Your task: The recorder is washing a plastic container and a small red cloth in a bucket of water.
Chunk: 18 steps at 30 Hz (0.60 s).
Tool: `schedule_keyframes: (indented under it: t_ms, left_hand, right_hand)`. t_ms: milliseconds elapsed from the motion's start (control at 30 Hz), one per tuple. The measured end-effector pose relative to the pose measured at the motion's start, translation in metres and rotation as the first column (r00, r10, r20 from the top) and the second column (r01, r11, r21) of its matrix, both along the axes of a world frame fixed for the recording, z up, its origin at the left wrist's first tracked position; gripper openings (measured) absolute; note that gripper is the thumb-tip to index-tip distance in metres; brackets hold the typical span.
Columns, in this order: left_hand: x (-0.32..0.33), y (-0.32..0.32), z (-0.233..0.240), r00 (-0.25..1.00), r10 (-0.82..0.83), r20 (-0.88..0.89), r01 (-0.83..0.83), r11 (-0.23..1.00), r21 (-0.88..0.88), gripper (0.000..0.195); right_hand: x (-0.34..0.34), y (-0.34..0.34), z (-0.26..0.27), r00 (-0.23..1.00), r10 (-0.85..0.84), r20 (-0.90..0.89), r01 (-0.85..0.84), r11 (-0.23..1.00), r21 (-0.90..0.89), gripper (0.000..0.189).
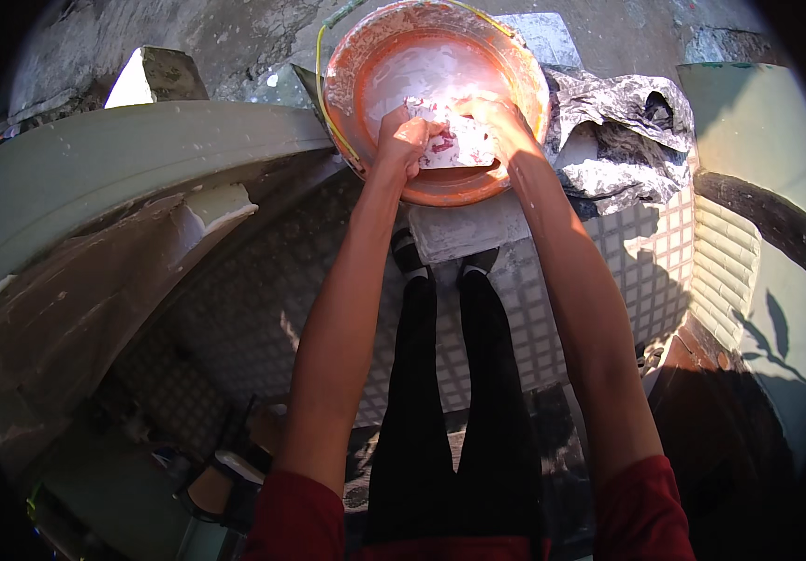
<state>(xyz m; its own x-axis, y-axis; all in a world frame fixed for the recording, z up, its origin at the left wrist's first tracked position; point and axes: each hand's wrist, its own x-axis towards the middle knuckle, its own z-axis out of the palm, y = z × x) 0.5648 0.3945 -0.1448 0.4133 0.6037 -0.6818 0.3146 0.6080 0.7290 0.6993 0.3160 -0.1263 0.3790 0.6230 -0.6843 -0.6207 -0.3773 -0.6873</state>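
Note:
An orange plastic bucket (438,193) with a yellow-sleeved handle stands before me, its inside smeared with whitish residue and holding a pale, milky liquid or paste. Over its near side my left hand (404,139) grips the left edge of a flat, pale rectangular piece (469,140) with white coating and reddish patches. My right hand (500,120) is on the same piece at its upper right, fingers over its face. Sunlight glares on the piece and the fingers, so the fingertips of my right hand are hard to make out.
A crumpled, white-stained dark sheet (627,133) lies right of the bucket. A pale block or slab (466,231) is below it, near my feet. A curved pale ledge (164,133) runs along the left. Patterned tile floor (536,329) lies under my legs; a brown pipe-like bar (757,214) is at right.

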Motion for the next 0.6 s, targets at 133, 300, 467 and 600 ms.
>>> schedule_keyframes:
  t_ms: [133,300,467,600]
  left_hand:
    - [-0.002,0.002,-0.001,0.996,0.008,-0.089,-0.010,1.000,-0.022,0.016]
    - [0.004,-0.003,-0.001,0.965,0.260,0.026,-0.257,0.963,-0.086,0.016]
    - [-0.006,0.008,0.003,0.981,0.171,0.090,-0.137,0.945,-0.298,0.025]
    - [-0.001,0.000,0.038,0.948,0.173,0.267,-0.059,0.920,-0.387,0.013]
  right_hand:
    - [0.000,-0.009,-0.006,0.997,0.067,0.028,-0.069,0.992,0.105,0.016]
    - [-0.004,-0.006,0.002,0.999,0.037,0.013,-0.038,0.995,0.087,0.030]
    - [-0.007,0.002,0.014,0.965,0.088,0.246,-0.085,0.996,-0.022,0.055]
    - [0.010,-0.012,0.006,0.988,0.088,0.125,-0.104,0.987,0.122,0.064]
